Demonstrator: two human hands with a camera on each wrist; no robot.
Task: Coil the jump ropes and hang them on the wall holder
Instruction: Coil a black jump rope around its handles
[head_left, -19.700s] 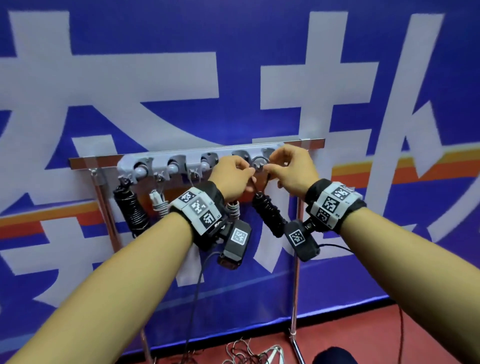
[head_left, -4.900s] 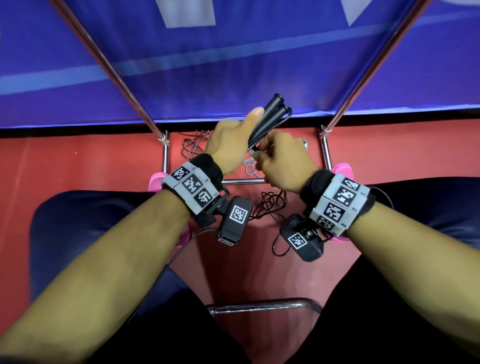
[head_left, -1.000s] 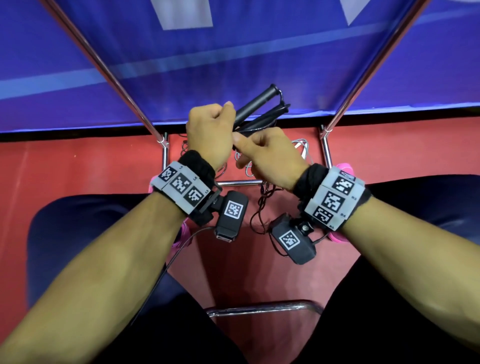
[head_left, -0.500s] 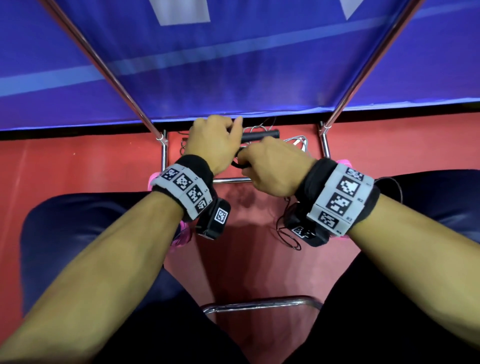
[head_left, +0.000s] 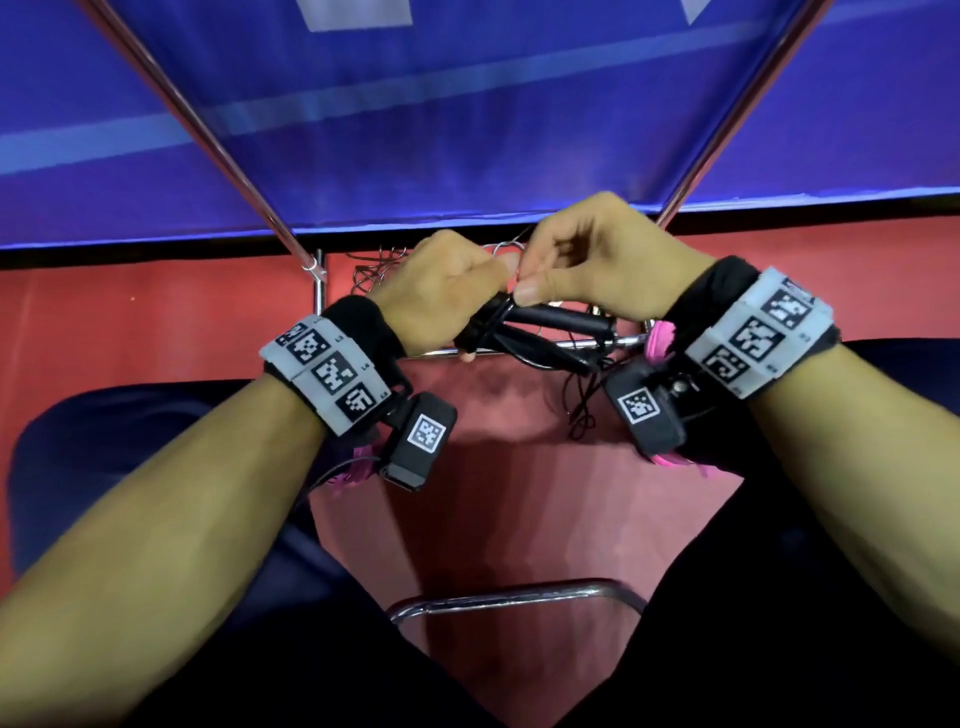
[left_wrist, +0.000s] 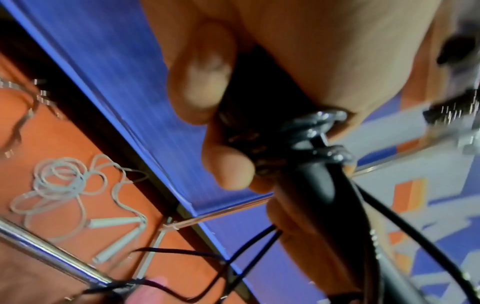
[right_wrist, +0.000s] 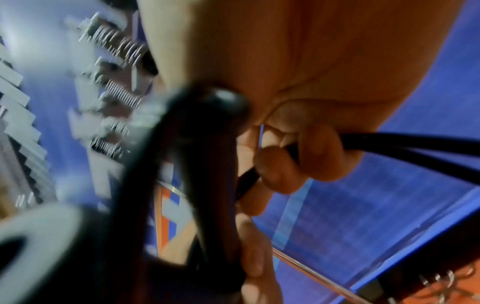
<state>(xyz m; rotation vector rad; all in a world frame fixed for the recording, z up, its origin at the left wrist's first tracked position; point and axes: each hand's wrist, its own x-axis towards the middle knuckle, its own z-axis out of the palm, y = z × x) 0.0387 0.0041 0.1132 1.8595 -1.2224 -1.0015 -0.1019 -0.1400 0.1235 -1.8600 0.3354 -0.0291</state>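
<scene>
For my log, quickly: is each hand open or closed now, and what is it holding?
Left hand: closed around the black rope handles.
Right hand: closed, pinching the black cord.

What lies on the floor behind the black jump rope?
A loose white jump rope. The left hand and right hand, gripping the black jump rope, hide most of it from the head view.
</scene>
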